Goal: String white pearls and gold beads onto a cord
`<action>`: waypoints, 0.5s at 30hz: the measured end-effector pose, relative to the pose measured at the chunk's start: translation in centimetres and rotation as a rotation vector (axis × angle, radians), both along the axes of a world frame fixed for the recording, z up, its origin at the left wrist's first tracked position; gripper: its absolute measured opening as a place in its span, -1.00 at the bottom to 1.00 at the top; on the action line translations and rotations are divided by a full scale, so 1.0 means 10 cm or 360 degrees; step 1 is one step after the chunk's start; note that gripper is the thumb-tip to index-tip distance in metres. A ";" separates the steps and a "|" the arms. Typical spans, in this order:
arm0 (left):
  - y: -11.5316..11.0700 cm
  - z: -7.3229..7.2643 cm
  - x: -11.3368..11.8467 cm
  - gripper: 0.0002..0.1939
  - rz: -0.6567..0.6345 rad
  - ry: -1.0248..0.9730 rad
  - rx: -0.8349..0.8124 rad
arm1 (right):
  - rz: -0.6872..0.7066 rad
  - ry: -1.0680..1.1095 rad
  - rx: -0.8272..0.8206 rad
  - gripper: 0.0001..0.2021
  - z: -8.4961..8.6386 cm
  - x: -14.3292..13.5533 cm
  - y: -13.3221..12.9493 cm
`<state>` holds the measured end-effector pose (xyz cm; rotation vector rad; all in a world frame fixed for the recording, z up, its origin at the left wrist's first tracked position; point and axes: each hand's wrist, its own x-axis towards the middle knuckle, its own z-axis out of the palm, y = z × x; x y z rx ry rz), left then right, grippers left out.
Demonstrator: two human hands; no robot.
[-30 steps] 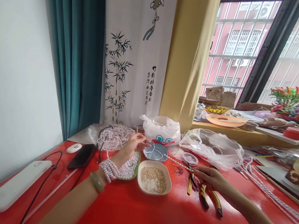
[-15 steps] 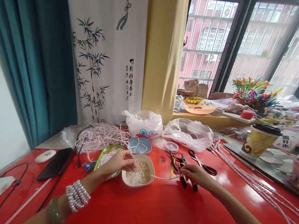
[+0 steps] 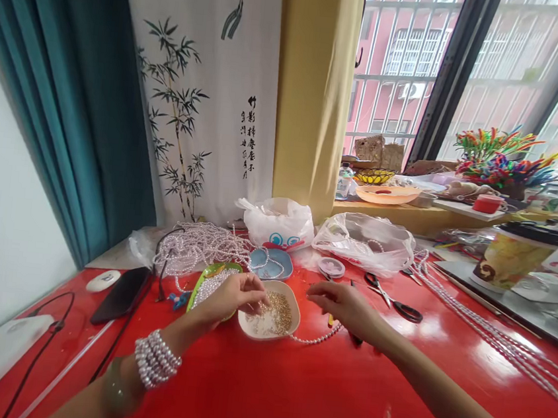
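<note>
Over the off-white dish (image 3: 252, 334), which holds small gold beads (image 3: 282, 312), my left hand (image 3: 240, 293) is closed in a pinch. What sits between its fingertips is too small to make out. To the right of the dish, my right hand (image 3: 346, 307) reaches inward with its fingers bent together; any thin thing in them cannot be seen. A pearl bead strand (image 3: 317, 341) curves over the red table from the dish's right rim to beneath my right hand. Partly hidden behind that hand are pliers (image 3: 355, 340). Beside my left hand is a green tray (image 3: 200, 286) of pale beads.
A heap of pearl strands (image 3: 199, 250), a blue dish (image 3: 277, 270) and plastic bags (image 3: 362, 244) lie behind. Scissors (image 3: 393, 301) are at the right, near long bead strands (image 3: 475, 333) and a paper cup (image 3: 513, 260). A phone (image 3: 120, 295) and cables lie at the left.
My right hand has moved left from the pliers toward the dish, and the bead strand now curves instead of running straight. My left hand stays over the dish. The view has shifted slightly.
</note>
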<state>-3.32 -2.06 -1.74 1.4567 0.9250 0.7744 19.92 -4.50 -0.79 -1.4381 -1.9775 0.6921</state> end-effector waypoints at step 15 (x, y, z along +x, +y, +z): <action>0.05 0.06 0.13 -0.81 0.0228 -0.0277 0.0376 | 0.0333 0.1077 -0.0407 -0.70 0.05 -0.62 0.11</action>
